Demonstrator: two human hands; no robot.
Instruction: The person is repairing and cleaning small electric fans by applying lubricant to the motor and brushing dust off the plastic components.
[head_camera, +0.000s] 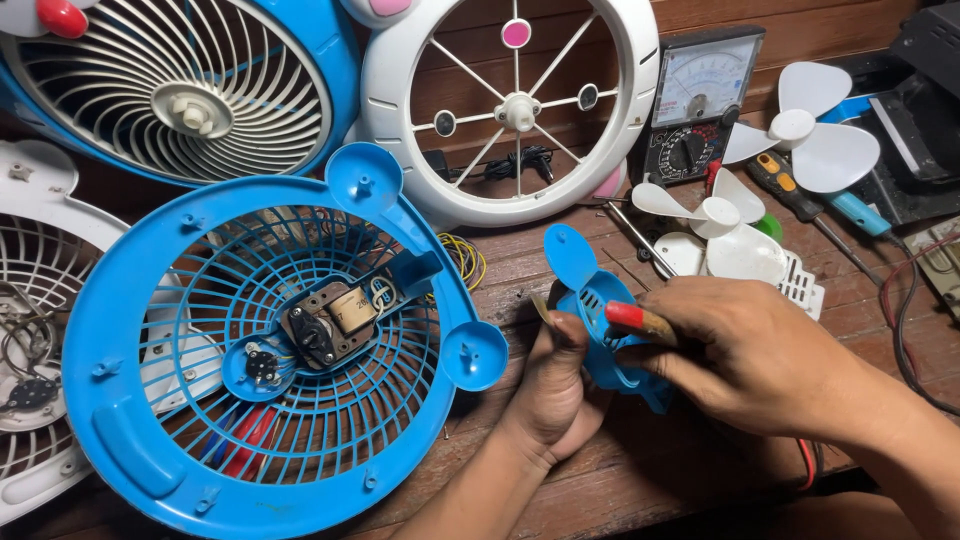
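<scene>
Worn brown plank workbench (600, 480): your left hand (550, 385) and right hand (750, 360) pinch a small blue plastic fan blade (590, 300); right also grips a red-tipped tool (640, 320), beside the large blue plastic fan grille (130, 330).

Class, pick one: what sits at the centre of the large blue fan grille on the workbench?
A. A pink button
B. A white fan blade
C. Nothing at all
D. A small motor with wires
D: a small motor with wires is mounted at the middle of the large blue fan grille.

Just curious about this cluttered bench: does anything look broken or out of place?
The big blue fan grille lies face down with its motor and wires bare. Loose white fan blades lie apart on the wooden table. It looks dismantled; no damage shows.
</scene>
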